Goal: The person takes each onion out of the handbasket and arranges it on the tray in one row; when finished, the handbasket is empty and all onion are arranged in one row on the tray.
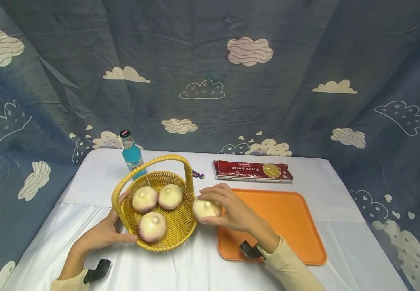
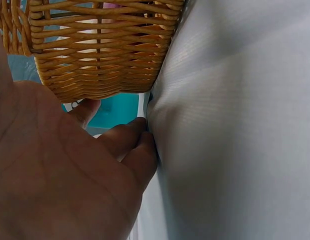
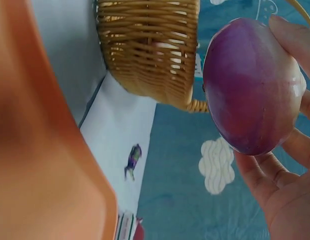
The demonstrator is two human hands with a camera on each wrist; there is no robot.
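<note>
A yellow wicker basket (image 1: 175, 243) with an arched handle stands left of the middle, holding three purple-and-white turnips, one a turnip (image 1: 152, 227) at the front. My left hand (image 1: 98, 234) rests against its left side, thumb at the front rim and fingers spread behind. In the left wrist view those fingers (image 2: 140, 155) extend beside the woven wall (image 2: 102, 65). My right hand (image 1: 231, 208) grips another turnip (image 1: 205, 208) between thumb and fingers, right beside the basket's right rim. The right wrist view shows this turnip's purple underside (image 3: 245, 95), raised above the table.
An orange tray (image 1: 286, 218) lies to the right, under my right forearm. Behind it is a red spaghetti pack (image 1: 246, 169). A blue bottle (image 1: 132, 155) stands behind the basket, and a small purple-wrapped sweet (image 1: 197, 174) lies right of the handle. A patterned curtain (image 1: 202, 52) hangs behind.
</note>
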